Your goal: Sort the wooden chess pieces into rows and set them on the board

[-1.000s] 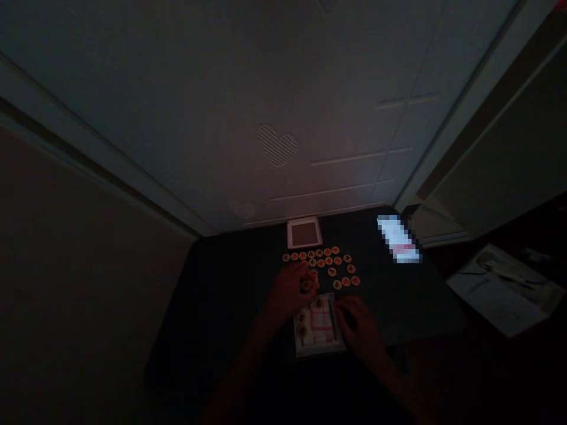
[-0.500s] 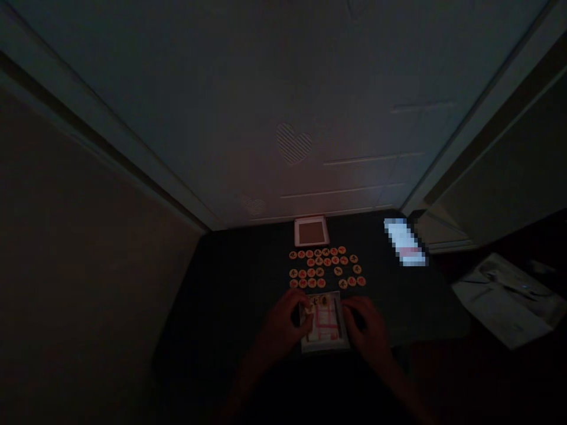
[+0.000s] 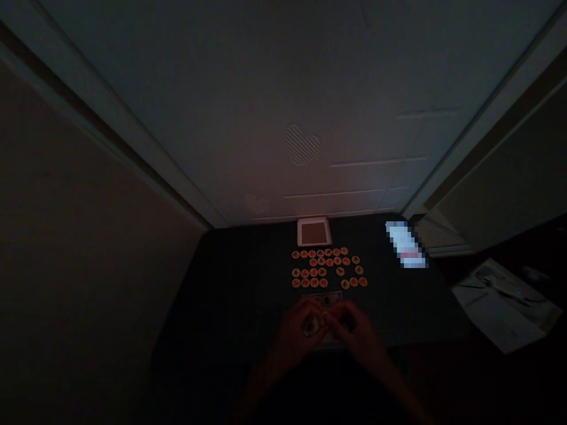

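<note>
Over a shallow clear box (image 3: 328, 293), my left hand (image 3: 297, 327) and my right hand (image 3: 359, 332) meet, thumbs and fingers curled inward. A small pale Chinese chess piece (image 3: 325, 317) seems pinched where the fingertips come together; the dim light blurs it. A few round pieces and pink-lined paper inside the box are mostly covered by my hands. Just beyond the box lie uneven rows of round Chinese chess pieces (image 3: 314, 273), marked with red or black characters.
The dark table (image 3: 230, 283) stands against a pale panel with embossed hearts (image 3: 302, 144). A white-rimmed tray or lid (image 3: 314, 232) lies behind the rows. At the right sits a bright, pixelated oblong (image 3: 406, 245). Lower down, beyond the table, is a whitish box (image 3: 505, 307).
My right hand has left the box's right side and come in to meet my left hand over its middle. My left hand has moved slightly right. The rows of pieces keep their layout.
</note>
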The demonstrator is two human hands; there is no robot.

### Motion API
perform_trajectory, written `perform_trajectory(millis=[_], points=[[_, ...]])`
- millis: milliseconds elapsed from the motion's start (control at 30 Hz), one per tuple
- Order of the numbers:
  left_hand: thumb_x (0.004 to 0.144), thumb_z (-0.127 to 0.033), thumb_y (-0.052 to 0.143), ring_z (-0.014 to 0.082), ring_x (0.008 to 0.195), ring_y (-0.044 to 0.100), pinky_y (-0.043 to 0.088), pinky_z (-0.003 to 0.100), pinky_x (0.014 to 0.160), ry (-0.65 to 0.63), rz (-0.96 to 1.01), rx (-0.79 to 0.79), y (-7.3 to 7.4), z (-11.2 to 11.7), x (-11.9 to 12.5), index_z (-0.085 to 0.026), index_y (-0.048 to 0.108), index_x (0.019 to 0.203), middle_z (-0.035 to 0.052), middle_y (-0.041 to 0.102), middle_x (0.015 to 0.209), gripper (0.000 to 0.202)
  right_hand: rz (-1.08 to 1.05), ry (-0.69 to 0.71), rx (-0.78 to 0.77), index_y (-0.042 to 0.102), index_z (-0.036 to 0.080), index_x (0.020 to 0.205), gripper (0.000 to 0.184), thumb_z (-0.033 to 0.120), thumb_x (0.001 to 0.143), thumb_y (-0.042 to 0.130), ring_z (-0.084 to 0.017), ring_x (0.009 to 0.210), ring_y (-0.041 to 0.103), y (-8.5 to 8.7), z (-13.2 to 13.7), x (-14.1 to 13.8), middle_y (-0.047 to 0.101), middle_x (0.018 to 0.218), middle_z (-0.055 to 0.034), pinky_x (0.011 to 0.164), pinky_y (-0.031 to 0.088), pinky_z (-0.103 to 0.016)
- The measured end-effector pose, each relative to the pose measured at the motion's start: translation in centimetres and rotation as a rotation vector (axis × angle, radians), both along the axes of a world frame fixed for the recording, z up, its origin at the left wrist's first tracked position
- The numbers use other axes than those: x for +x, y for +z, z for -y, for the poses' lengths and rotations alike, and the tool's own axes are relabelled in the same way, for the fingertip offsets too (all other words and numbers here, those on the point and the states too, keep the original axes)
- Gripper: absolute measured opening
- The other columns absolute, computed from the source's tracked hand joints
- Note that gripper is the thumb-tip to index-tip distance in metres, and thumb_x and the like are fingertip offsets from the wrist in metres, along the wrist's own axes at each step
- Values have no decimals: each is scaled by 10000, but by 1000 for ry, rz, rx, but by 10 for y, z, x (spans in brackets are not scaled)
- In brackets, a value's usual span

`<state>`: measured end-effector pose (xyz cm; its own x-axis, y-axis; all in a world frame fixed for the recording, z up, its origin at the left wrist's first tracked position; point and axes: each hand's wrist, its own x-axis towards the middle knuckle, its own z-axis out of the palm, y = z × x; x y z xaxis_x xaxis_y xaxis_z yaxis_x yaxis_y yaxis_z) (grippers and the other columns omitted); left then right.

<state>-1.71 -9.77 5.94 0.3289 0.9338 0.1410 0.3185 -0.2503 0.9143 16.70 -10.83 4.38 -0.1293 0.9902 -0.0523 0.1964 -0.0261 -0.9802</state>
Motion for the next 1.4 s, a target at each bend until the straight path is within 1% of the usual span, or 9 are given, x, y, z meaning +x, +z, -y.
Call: perform_trajectory(millis=[200, 333, 600, 800, 933, 1067, 1233, 1300, 1400], points=[[895, -269, 687, 167, 887, 643, 518, 295, 801, 31, -52, -89, 3, 1, 0, -225, 672, 1000, 38, 680, 1024, 114, 14, 18, -44, 670, 207, 940, 238, 442, 924, 638, -160, 739, 652, -5, 0, 3, 695, 818, -5, 696, 515, -259], [906, -277, 669, 169, 911, 646, 514, 291, 814, 53, -33, -122, 4, 1, 2, -214, 693, 985, 44, 682, 1028, 105, 17, 36, -42, 673, 207, 966, 236, 433, 945, 608, -164, 768, 655, -6, 0, 3, 702, 847, -13, 713, 508, -259], [900, -345, 655, 183, 876, 675, 547, 305, 798, 111, -6, -229, -5, 0, 2, -199, 716, 957, 56, 704, 975, 168, 39, 56, -10, 682, 219, 1017, 220, 402, 973, 567, -188, 879, 698, 3, 2, 3, 742, 953, -40, 800, 520, -285], [910, -381, 632, 204, 920, 699, 551, 318, 849, 122, -5, -290, 0, 1, 0, -201, 729, 956, 67, 744, 985, 210, 73, 72, 15, 690, 222, 1044, 212, 390, 942, 611, -195, 897, 696, -1, 2, 0, 750, 980, -46, 816, 531, -297], [925, -393, 594, 199, 886, 699, 538, 310, 834, 183, -64, -301, 0, 3, -6, -203, 721, 970, 51, 758, 953, 233, 118, 69, 13, 691, 221, 1055, 215, 383, 946, 603, -193, 913, 688, -2, 2, -2, 746, 998, -49, 828, 530, -300], [945, -422, 543, 194, 848, 699, 529, 299, 801, 220, -105, -325, -7, 7, -19, -200, 698, 992, 49, 761, 933, 274, 141, 70, 10, 688, 210, 983, 170, 354, 937, 609, -181, 869, 682, -5, 3, -3, 738, 938, -36, 805, 527, -288], [943, -468, 521, 194, 784, 700, 499, 272, 701, 177, -299, -407, -16, 17, -33, -209, 628, 1134, 43, 753, 879, 338, 183, 157, -14, 692, 209, 942, 147, 323, 941, 600, -159, 806, 675, -10, 2, -7, 728, 899, -16, 761, 519, -262], [943, -481, 515, 200, 760, 702, 481, 273, 677, 149, -371, -428, -17, 21, -34, -215, 587, 1206, 36, 751, 840, 381, 214, 202, -29, 694, 210, 932, 143, 306, 945, 590, -156, 799, 676, -10, 2, -9, 730, 890, -12, 751, 516, -257], [962, -494, 472, 204, 705, 696, 458, 273, 628, 122, -392, -464, -19, 23, -30, -215, 529, 1273, 27, 744, 779, 422, 260, 274, -37, 692, 213, 917, 135, 261, 951, 571, -152, 816, 685, -7, 2, -11, 736, 898, -5, 761, 509, -252]])
